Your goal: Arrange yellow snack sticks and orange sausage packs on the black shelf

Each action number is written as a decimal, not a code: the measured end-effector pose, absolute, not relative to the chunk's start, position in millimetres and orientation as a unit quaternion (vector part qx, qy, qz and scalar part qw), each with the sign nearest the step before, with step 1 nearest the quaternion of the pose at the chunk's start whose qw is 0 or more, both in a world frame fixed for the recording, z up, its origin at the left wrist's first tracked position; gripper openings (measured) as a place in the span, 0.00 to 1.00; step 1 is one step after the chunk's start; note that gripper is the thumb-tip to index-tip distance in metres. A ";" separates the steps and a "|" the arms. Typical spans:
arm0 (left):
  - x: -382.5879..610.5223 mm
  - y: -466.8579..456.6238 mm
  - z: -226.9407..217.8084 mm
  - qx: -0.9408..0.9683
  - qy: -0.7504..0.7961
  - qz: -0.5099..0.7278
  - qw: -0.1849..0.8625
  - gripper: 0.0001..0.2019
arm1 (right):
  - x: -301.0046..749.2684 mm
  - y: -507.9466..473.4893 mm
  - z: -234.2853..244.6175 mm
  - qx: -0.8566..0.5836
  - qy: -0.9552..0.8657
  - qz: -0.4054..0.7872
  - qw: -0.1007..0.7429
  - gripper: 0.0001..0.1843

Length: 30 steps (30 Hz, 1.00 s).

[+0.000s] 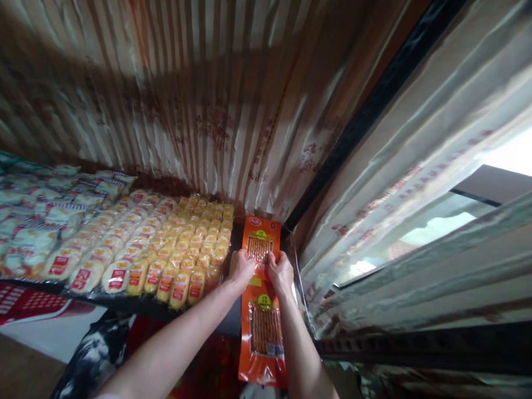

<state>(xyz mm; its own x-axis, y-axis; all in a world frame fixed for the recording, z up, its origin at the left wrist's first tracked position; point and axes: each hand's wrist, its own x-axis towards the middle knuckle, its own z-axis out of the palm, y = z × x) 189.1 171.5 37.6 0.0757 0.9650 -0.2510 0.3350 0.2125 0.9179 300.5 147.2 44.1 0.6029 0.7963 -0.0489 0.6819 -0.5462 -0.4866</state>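
Observation:
A long strip of orange snack packets (263, 304) with clear windows hangs down over the shelf's right end. My left hand (241, 267) pinches its left edge just below the top packet (261, 237). My right hand (281, 273) grips the same strip from the right side, fingers closed on it. Both forearms reach up from the bottom of the view. The lower packet dangles below my hands.
Rows of yellow and white wrapped snacks (163, 249) lie on a dark shelf (130, 303) to the left. A striped plastic sheet (192, 97) forms the back wall. A clear plastic curtain (424, 217) hangs on the right.

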 end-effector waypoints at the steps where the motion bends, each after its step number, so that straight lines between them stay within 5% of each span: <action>1: 191.0 175.6 37.3 0.544 0.606 0.313 0.489 0.09 | 300.9 151.3 43.2 -0.875 -0.418 0.134 0.205 0.20; 21: 198.3 196.5 39.8 0.577 0.629 0.301 0.426 0.10 | 297.7 173.4 33.3 -0.883 -0.415 0.083 0.205 0.21; 30: 192.5 159.8 60.5 0.669 0.529 0.376 0.363 0.21 | 291.3 168.6 29.5 -0.844 -0.470 -0.041 0.255 0.24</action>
